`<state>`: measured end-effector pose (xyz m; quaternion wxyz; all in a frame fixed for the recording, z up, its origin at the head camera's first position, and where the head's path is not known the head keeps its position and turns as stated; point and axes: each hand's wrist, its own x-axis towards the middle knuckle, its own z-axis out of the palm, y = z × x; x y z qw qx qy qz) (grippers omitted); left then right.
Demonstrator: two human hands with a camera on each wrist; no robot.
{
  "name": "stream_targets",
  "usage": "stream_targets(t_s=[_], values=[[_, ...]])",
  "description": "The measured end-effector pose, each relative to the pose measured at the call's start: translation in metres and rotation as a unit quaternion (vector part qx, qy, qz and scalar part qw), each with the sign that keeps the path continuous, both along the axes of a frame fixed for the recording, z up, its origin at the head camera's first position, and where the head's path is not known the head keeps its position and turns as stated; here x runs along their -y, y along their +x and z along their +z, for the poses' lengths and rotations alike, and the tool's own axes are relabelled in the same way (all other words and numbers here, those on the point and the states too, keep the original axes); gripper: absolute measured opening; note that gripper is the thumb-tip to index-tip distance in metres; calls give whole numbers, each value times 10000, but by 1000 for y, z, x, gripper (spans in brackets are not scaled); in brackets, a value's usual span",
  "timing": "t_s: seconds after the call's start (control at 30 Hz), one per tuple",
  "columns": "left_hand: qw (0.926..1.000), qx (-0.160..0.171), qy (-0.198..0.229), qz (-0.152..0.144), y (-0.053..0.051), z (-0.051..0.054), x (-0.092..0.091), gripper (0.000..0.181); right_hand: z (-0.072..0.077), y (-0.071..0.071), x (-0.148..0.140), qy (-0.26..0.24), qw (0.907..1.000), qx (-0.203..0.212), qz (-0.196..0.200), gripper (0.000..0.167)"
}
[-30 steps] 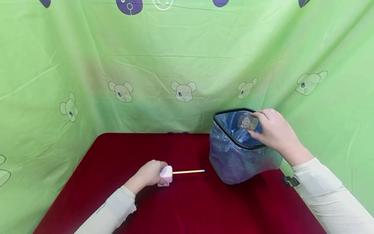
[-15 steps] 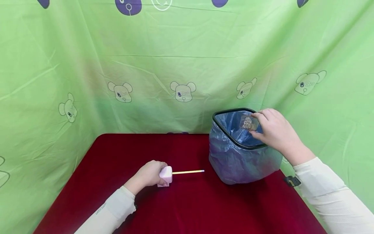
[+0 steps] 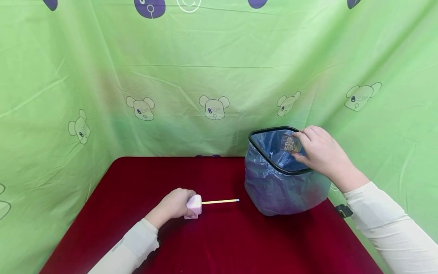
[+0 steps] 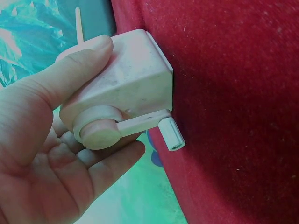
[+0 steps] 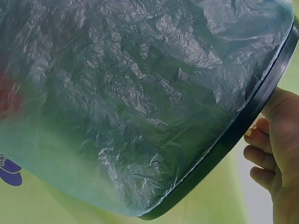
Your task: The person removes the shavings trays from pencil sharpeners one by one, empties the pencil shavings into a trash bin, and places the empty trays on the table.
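My left hand (image 3: 176, 203) grips a pale pink crank pencil sharpener (image 3: 194, 205) on the red cloth. In the left wrist view, the thumb lies across its top, and the crank handle (image 4: 145, 122) is on the near side. A yellow pencil (image 3: 220, 201) sticks out of the sharpener toward the right. Over the mouth of the bin, my right hand (image 3: 319, 152) pinches a small clear shavings tray (image 3: 291, 144) by its edges. Tan shavings show in the tray. In the right wrist view, the bin's rim and bag hide most of the tray.
A waste bin (image 3: 280, 194) lined with a translucent bluish bag stands at the table's back right, its black rim (image 3: 270, 160) beneath the right hand. Red cloth (image 3: 154, 171) covers the table. A green printed curtain (image 3: 178, 83) hangs behind and at both sides.
My right hand and the tray have shifted and turned very slightly above the bin. The left hand, sharpener and pencil have stayed in place.
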<state>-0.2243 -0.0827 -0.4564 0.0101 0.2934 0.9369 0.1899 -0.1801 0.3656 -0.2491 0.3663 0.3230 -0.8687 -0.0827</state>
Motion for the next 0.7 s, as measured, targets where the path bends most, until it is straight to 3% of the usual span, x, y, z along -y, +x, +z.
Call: stream_targets(t_s=[0.7], values=[[10000, 41, 53, -42, -1, 0, 1, 58, 0, -2, -7, 453, 9986, -228, 153, 63]])
